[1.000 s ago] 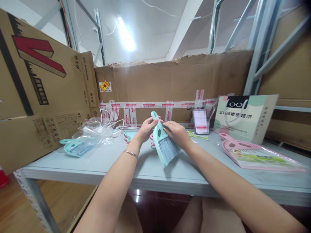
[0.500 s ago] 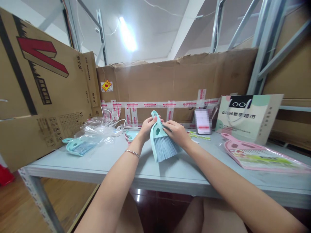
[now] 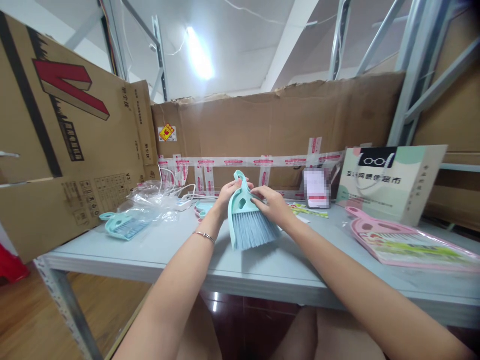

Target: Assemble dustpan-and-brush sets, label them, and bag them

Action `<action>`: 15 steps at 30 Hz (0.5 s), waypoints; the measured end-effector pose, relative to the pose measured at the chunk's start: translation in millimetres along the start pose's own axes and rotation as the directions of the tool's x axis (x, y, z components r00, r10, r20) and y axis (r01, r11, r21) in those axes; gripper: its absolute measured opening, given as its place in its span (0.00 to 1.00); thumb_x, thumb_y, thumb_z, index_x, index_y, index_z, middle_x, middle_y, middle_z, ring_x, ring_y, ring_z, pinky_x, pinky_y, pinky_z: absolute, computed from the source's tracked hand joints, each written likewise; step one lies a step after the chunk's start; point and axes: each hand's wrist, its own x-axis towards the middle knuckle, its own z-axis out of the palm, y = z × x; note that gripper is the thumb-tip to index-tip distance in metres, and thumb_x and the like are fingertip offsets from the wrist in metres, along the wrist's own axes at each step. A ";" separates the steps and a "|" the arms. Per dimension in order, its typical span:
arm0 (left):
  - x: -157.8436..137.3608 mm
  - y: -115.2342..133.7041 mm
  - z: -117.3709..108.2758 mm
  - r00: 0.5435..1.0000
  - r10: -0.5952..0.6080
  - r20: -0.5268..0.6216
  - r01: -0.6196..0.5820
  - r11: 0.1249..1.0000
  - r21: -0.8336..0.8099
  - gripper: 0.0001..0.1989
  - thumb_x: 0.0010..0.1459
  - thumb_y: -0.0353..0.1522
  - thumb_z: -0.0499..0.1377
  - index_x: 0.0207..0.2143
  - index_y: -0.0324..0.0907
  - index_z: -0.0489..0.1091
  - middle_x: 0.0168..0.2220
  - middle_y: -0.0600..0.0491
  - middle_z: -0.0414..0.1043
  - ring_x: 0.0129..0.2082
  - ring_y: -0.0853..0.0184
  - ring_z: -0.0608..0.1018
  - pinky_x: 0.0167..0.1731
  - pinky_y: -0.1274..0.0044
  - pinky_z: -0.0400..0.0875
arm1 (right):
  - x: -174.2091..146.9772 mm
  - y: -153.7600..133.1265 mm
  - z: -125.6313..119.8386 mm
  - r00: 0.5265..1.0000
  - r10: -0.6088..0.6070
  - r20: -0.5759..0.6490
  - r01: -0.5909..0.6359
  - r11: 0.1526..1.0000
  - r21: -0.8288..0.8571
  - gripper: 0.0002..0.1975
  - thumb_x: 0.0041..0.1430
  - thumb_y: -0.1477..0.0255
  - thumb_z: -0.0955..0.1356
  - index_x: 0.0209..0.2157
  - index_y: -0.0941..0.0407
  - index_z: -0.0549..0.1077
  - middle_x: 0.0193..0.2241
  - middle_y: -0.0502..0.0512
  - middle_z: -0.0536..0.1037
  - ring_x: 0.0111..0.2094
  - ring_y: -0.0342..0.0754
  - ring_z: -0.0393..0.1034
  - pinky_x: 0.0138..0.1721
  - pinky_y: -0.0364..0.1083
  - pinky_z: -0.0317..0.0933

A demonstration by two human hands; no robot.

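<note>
A mint-green dustpan and brush set (image 3: 244, 201), its blue bristles pointing down toward me, is held over the middle of the table. My left hand (image 3: 226, 196) wraps the handle from the left, with some fingers behind it. On the other side, my right hand (image 3: 273, 204) grips the set's right edge, thumb and fingertips on the brush's front. Another mint-green dustpan and brush (image 3: 125, 226) lies at the left of the table. At the right lies a pink dustpan set (image 3: 397, 237) in clear wrapping. Behind my left hand, more pink and green plastic (image 3: 202, 208) is partly hidden.
Crumpled clear plastic bags (image 3: 152, 200) and white cables lie at the back left. A phone (image 3: 317, 189) leans at the back, near a paper bag (image 3: 390, 180). Large cardboard boxes (image 3: 240, 125) wall the grey table (image 3: 180, 260) behind and left.
The dustpan and brush set has turned a little, its lower left edge swinging left so that more of the bristle face shows. Both hands keep their hold. The view has shifted slightly.
</note>
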 end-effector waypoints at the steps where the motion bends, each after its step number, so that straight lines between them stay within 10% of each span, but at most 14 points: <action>1: -0.2 0.2 -0.4 1.000 0.016 0.022 -0.015 1.000 -0.017 0.19 0.51 0.38 0.62 0.42 0.35 0.69 0.37 0.46 0.75 0.32 0.66 0.77 0.36 0.74 0.70 | -0.8 -0.6 -0.8 0.999 0.026 -0.032 -0.024 0.999 0.046 0.07 0.54 0.71 0.64 0.36 0.55 0.70 0.32 0.55 0.73 0.34 0.49 0.68 0.39 0.49 0.62; 6: -1.2 5.2 2.0 0.987 0.157 0.023 -0.155 0.986 -0.067 0.19 0.50 0.36 0.63 0.43 0.37 0.68 0.40 0.46 0.74 0.37 0.65 0.77 0.40 0.73 0.69 | -5.2 -8.7 -2.0 0.960 0.022 -0.278 -0.014 0.999 0.030 0.09 0.57 0.66 0.62 0.35 0.55 0.70 0.34 0.57 0.70 0.38 0.50 0.64 0.44 0.51 0.59; 15: 0.2 8.3 9.7 0.959 0.281 0.034 -0.282 0.959 0.031 0.20 0.47 0.39 0.64 0.41 0.39 0.70 0.35 0.50 0.74 0.33 0.69 0.76 0.35 0.77 0.68 | -3.5 -12.3 8.5 0.953 0.207 -0.221 -0.200 0.978 0.051 0.25 0.45 0.46 0.65 0.29 0.55 0.74 0.34 0.55 0.59 0.41 0.52 0.59 0.48 0.55 0.55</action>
